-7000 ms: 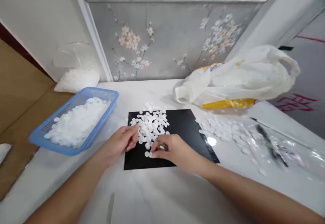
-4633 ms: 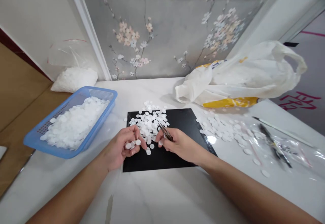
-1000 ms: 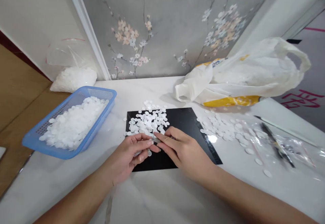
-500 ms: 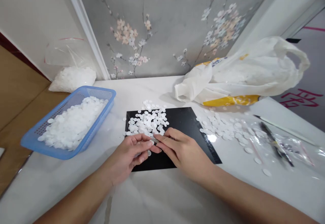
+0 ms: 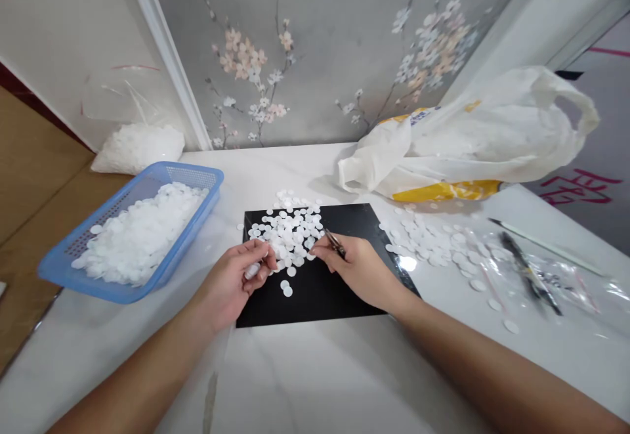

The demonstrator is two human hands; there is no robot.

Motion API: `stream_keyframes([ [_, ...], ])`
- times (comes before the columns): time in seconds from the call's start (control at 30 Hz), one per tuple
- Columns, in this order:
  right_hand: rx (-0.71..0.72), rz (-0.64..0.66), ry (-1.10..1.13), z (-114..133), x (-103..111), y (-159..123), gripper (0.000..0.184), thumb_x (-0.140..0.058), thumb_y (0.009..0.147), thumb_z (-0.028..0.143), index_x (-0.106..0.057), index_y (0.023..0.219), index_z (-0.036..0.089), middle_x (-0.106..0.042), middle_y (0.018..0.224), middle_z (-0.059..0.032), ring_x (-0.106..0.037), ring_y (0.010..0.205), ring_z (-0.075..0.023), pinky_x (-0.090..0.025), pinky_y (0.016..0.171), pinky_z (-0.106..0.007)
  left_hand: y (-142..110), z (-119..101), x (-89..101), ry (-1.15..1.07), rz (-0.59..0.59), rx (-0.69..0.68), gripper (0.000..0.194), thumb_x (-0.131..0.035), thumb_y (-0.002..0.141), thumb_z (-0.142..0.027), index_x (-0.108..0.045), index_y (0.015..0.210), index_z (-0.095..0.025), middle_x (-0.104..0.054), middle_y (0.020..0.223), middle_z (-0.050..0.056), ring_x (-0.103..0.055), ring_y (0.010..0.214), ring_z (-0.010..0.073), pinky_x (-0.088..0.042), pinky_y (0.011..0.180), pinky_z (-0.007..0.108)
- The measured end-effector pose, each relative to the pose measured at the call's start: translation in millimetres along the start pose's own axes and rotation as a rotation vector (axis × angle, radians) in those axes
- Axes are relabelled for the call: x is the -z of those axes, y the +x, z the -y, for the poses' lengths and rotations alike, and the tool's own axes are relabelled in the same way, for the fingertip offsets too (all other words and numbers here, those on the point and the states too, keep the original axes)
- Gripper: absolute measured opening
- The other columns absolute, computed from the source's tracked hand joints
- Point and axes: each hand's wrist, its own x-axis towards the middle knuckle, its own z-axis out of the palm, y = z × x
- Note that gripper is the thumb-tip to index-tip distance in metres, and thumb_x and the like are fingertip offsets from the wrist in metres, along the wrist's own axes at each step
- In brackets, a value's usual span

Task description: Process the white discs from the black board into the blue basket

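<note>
- The hands have just parted: half a second ago their grips met over the near edge of the pile, and now a gap of black sheet and white discs shows between them.
- The left hand has drawn back to the pile's left side, its grip curled around a small white piece, probably a disc or a few stacked; the count is hidden.
- The right hand has come away to the pile's right edge. Its grip clasps the tweezers, which slant up and away from the discs; whether it pinches a disc as well, I cannot tell.
- The pile of discs lies mostly on the sheet and spills over its far edge onto the surface.
- Two discs, touching, lie on the sheet just nearer than the pile; the hands' parting has brought both into view.
- I take this as a pause between joint handling: the left keeps what it holds, the right is back among loose discs.
- The basket of discs at the left and the scattered discs at the right look undisturbed.
</note>
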Motion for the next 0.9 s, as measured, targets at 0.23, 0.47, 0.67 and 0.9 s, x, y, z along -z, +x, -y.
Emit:
stream_keyframes([
  [0.23, 0.036, 0.044, -0.142, 2.9, -7.1, 1.4, 0.024, -0.046, 0.090, 0.036, -0.061, 0.081, 0.019, -0.055, 0.061, 0.0025, -0.045, 0.052, -0.0113, -0.036, 0.055, -0.024, 2.0, -1.1, 4.6, 0.298, -0.023, -0.059, 0.017, -0.049, 0.071, -0.016, -0.064, 0.078, -0.015, -0.047, 0.057, -0.003, -0.034, 0.048, 0.0081, -0.016, 0.043, 0.021],
  [0.47, 0.162, 0.067, -0.317, -1.2, -14.7, 4.3, 0.011, -0.054, 0.086, 0.025, -0.063, 0.084, 0.020, -0.064, 0.075, -0.0012, -0.055, 0.065, -0.0139, -0.036, 0.061, -0.024, -3.4, 1.5, 3.6, 1.006, 0.082, -0.221, 0.013, -0.057, 0.076, -0.028, -0.068, 0.078, -0.022, -0.044, 0.055, -0.005, -0.035, 0.050, 0.0114, -0.022, 0.049, 0.023],
  [0.67, 0.115, 0.104, -0.158, 1.8, -8.4, 0.0, 0.015, -0.048, 0.087, 0.023, -0.056, 0.075, 0.020, -0.057, 0.067, 0.0022, -0.048, 0.059, -0.0113, -0.034, 0.058, -0.023, -5.6, 6.5, 0.2, 1.199, 0.079, -0.253, 0.010, -0.060, 0.078, -0.033, -0.065, 0.079, -0.025, -0.044, 0.053, -0.006, -0.040, 0.050, 0.0128, -0.023, 0.049, 0.023],
  [0.9, -0.004, 0.124, 0.102, 3.0, -4.9, 3.6, 0.009, -0.041, 0.079, 0.013, -0.043, 0.074, 0.020, -0.055, 0.065, 0.0040, -0.045, 0.053, -0.0093, -0.036, 0.053, -0.022, -7.5, 10.6, -3.1, 1.208, 0.105, -0.208, 0.010, -0.060, 0.078, -0.031, -0.060, 0.072, -0.023, -0.041, 0.052, -0.007, -0.037, 0.048, 0.0113, -0.021, 0.048, 0.024],
])
